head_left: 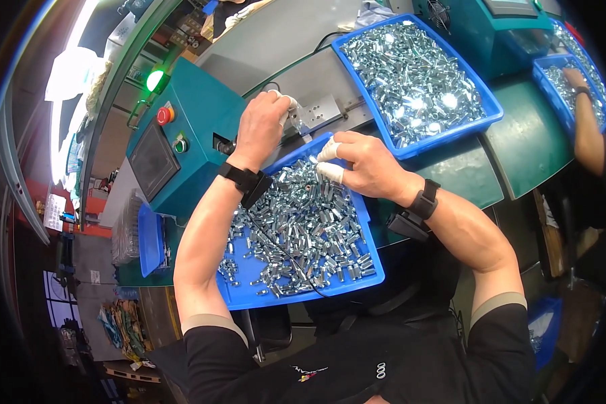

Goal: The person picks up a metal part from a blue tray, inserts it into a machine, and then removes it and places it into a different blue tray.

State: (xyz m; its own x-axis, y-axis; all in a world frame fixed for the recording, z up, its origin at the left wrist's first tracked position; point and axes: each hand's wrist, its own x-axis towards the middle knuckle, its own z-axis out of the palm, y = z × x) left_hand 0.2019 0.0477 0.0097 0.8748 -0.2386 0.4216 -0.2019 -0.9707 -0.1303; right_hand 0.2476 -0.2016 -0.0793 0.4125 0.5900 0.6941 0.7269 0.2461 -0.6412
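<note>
My left hand, its fingertips wrapped in white, is closed at the metal fixture beside the green machine. What it pinches, if anything, is hidden. Over the far right corner of the near blue tray is my right hand. Its white-covered thumb and forefinger come together in a pinch; whatever lies between them is too small to name. Below both hands, small silvery hex-shaped metal pieces fill most of that tray, with some bare blue at its near left.
A second blue tray, full of similar metal pieces, stands at the far right. Another person's hand reaches into a blue tray at the right edge. The machine carries a red button, a dark screen and a lit green lamp.
</note>
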